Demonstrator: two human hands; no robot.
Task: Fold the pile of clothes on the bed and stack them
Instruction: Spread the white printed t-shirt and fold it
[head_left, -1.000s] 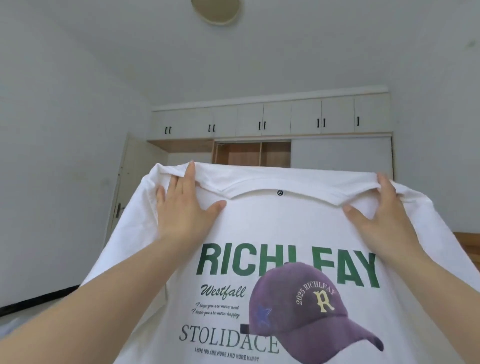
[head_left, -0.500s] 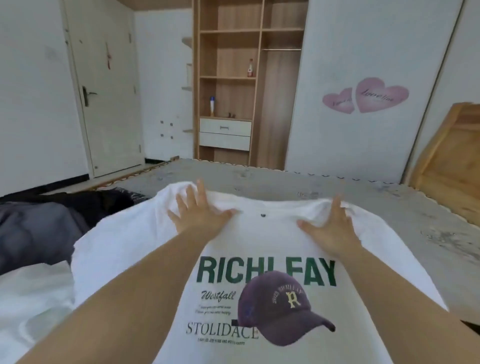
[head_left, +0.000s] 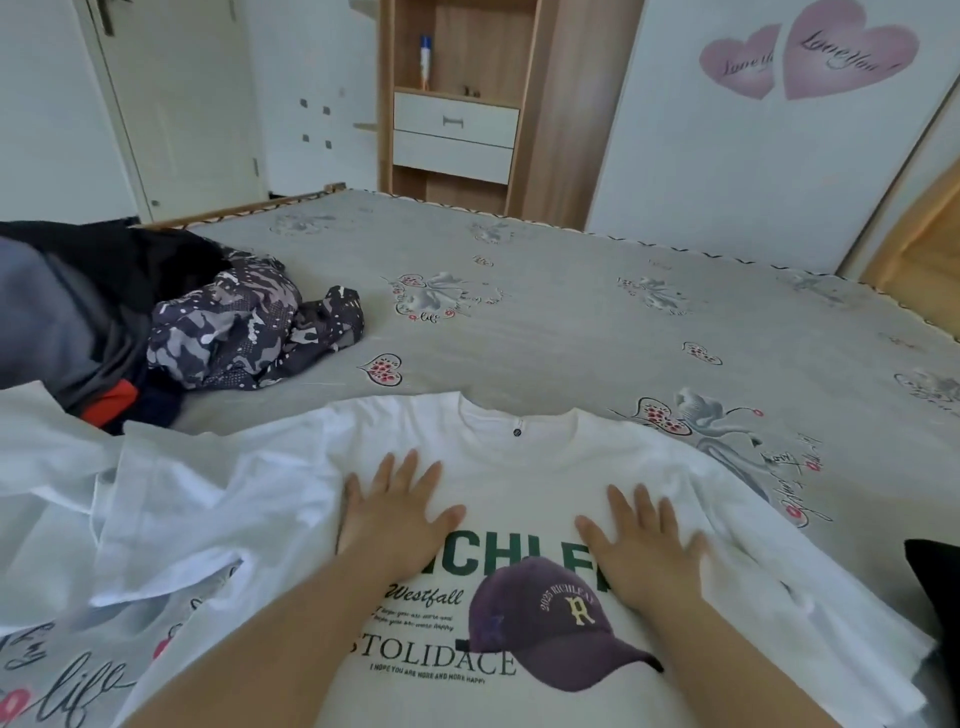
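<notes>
Left hand (head_left: 397, 514), right hand (head_left: 641, 540) apparently flat.

Beyond the foot of the bed stood an open wooden shelf unit (head_left: 457, 93) with two white drawers (head_left: 454, 136), and a slim white bottle with a blue cap (head_left: 425, 62) stood upright on the shelf above them. A white door (head_left: 176, 104) was to its left, closed. Two pink heart stickers (head_left: 810, 49) with script lettering overlapped on the white panel to the right.
</notes>
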